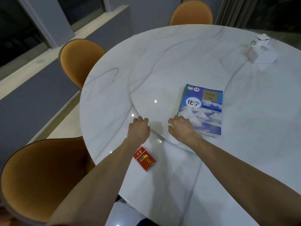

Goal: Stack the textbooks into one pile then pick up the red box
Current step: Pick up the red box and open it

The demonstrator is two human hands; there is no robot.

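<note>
In the head view, the textbooks (202, 110) are lying flat as one pile on the white marbled desk (179, 59), a blue cover with clouds on top and the page edges of at least one more book showing beneath it at the near edge; judged from this, the stacking is looking done. The right hand (180, 126) is being held at the pile's near left corner, palm down, fingers curled loosely and empty, apparently touching or just beside the cover, as if the corner were being squared; contact cannot be told for sure. The left hand (139, 127) is being held palm down over bare desk, well apart from the pile, its grip half curled and holding nothing. The red box (144, 159) is lying flat near the desk's near edge, partly under the left forearm and behind both hands, so a drawing back of a hand is likely being called for next. Both arms are being stretched forward, bare, elbows low. Orange chairs (81, 61) are standing around the desk, and a white tissue box (260, 53) is sitting far off.
</note>
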